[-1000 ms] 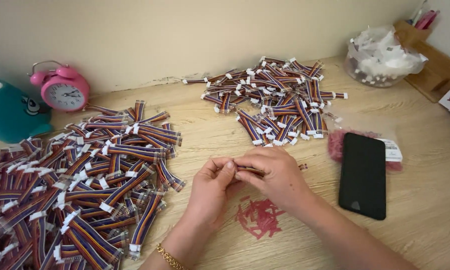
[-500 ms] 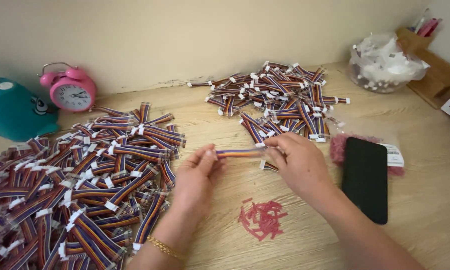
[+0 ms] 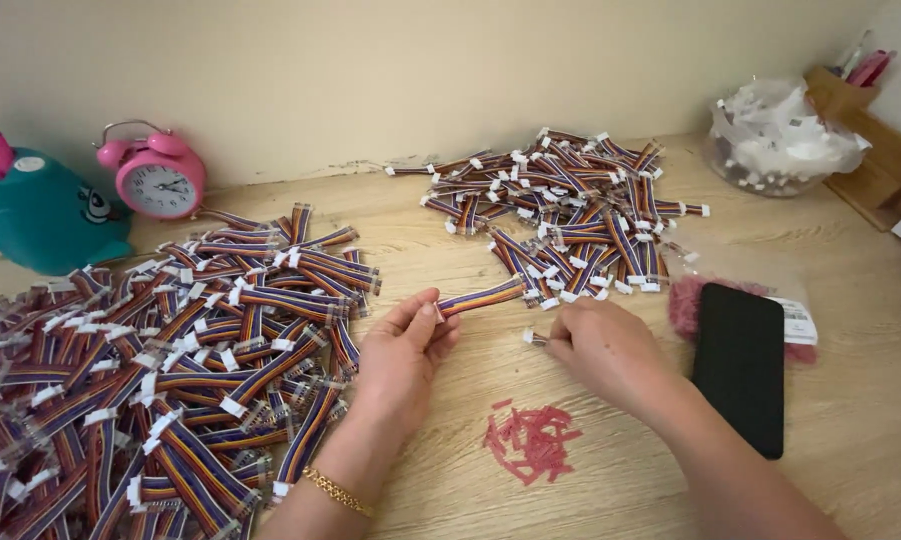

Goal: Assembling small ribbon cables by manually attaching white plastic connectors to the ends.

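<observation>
1. The left hand (image 3: 400, 350) pinches one end of a rainbow ribbon cable (image 3: 480, 297) near the table (image 3: 420, 240) middle; its long axis rises toward the far right corner.
2. The right hand (image 3: 595, 345) pinches a small white connector (image 3: 532, 338).
3. A clear bag of pink pieces (image 3: 685, 300) with a white label lies under a black phone (image 3: 738, 365).

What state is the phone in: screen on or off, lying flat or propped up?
Off and flat. The phone lies on the table with a wholly black screen, its top edge resting on a pink packet.
</observation>
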